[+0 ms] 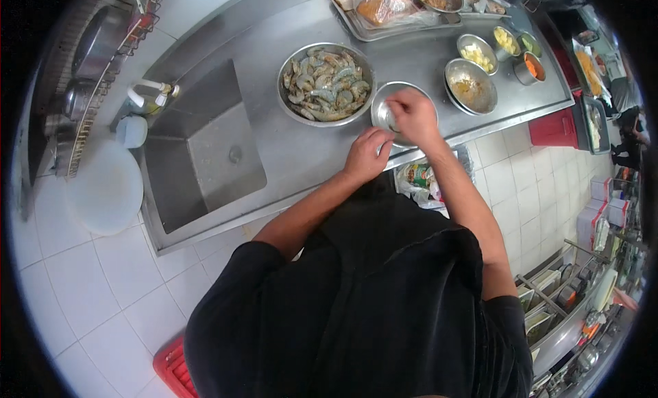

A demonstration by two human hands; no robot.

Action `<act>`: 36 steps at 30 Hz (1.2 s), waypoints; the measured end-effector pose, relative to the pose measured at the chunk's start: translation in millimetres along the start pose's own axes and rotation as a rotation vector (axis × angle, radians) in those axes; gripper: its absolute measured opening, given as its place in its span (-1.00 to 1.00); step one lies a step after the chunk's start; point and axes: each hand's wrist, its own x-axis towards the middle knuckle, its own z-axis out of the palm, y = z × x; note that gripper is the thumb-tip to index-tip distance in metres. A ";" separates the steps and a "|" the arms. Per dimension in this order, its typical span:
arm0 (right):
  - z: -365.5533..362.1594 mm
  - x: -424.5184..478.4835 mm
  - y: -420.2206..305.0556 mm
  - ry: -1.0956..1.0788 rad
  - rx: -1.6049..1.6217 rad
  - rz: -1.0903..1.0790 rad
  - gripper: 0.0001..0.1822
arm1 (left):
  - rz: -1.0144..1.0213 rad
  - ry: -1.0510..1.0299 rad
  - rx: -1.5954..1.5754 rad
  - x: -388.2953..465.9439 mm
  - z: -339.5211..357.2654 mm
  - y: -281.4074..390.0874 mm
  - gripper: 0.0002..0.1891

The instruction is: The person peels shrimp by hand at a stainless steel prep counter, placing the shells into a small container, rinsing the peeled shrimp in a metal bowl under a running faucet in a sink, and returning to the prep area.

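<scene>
Raw, unpeeled shrimp (329, 84) fill a wide steel bowl (329, 124) on the steel counter. To its right stands a smaller steel bowl (381, 101), with a small dark bit visible inside it. My right hand (415, 118) is over this smaller bowl, fingers bent and blurred. At the bowl's near left rim is my left hand (368, 152), thumb and fingers drawn close together. Whether either hand pinches something small cannot be made out, as the fingers hide it.
A sink (221, 156) with a tap (154, 92) lies left. Stacked steel bowls (472, 87) and small containers of cut yellow food (477, 56) and orange food (534, 66) stand right. A tray (367, 35) of wrapped food sits behind. A red bin (552, 128) stands beyond the counter.
</scene>
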 end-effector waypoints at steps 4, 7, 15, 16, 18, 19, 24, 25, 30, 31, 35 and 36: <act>60.4 46.1 -26.0 -0.221 -0.078 -0.001 -0.85 | -0.010 0.023 -0.076 -5.1 -14.4 -12.5 -0.89; 99.1 56.4 -24.3 -0.270 -0.271 0.043 -0.83 | -0.009 0.017 -0.133 -5.1 -22.8 -20.9 -0.88; 138.0 56.2 -16.7 -0.352 -0.252 0.140 -0.79 | 0.090 0.064 -0.093 -8.2 -48.4 -51.8 -0.91; 135.3 52.4 -20.8 -0.276 -0.200 0.082 -0.78 | 0.057 0.031 -0.081 -13.2 -51.3 -59.6 -0.91; 124.2 49.6 -28.2 -0.125 -0.090 -0.007 -0.77 | 0.001 -0.026 -0.129 -12.7 -49.5 -66.3 -0.91; 120.9 48.3 -31.2 -0.056 -0.029 -0.044 -0.77 | -0.028 -0.042 -0.187 -11.5 -50.0 -62.7 -0.91; 102.3 58.7 -36.9 -0.035 0.453 0.297 -0.84 | -0.024 -0.109 -0.300 2.3 -51.4 -44.9 -0.90; 101.1 62.0 -33.0 -0.017 0.617 0.373 -0.86 | -0.029 -0.119 -0.306 4.4 -47.7 -45.8 -0.90; 68.2 76.1 -49.3 0.002 1.082 0.799 -0.91 | 0.002 -0.139 -0.288 6.8 -41.8 -41.1 -0.90; 60.9 74.7 -50.9 0.015 1.159 0.902 -0.91 | 0.010 -0.146 -0.279 6.7 -40.1 -36.4 -0.90; 30.8 49.5 -28.0 -0.038 1.146 0.833 -0.84 | 0.062 -0.156 -0.268 6.6 -29.2 -20.6 -0.89; 18.6 39.9 -26.1 -0.027 1.082 0.805 -0.80 | 0.076 -0.153 -0.270 6.8 -25.9 -17.9 -0.89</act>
